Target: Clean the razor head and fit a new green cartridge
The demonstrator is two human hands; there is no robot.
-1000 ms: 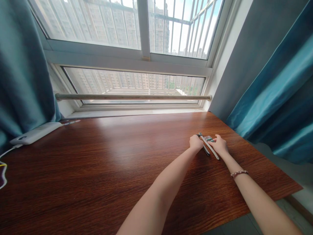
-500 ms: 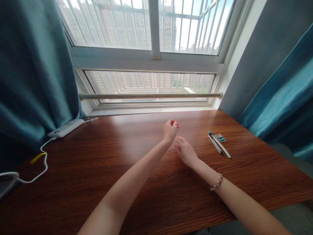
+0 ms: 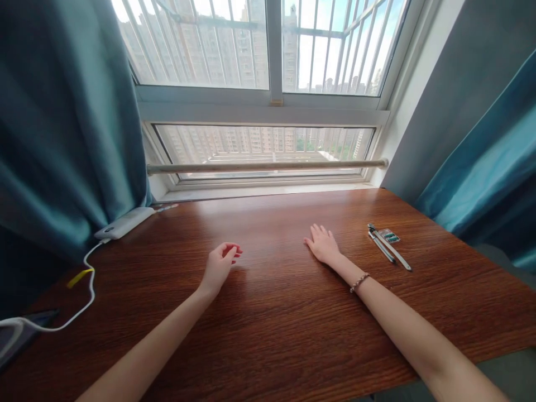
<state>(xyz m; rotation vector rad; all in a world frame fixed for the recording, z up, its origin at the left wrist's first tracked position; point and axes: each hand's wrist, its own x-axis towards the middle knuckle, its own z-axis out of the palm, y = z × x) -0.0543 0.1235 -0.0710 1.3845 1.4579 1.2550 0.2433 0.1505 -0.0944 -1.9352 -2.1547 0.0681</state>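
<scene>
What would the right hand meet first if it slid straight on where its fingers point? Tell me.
Probably the window sill: the right hand lies flat, fingers aimed toward it, with only bare wooden desk between. The metal tools lie off to its right.

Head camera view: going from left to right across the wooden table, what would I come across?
White cable → white power bank → left hand, fingers curled → right hand, lying flat → two slim metal tools.
</scene>
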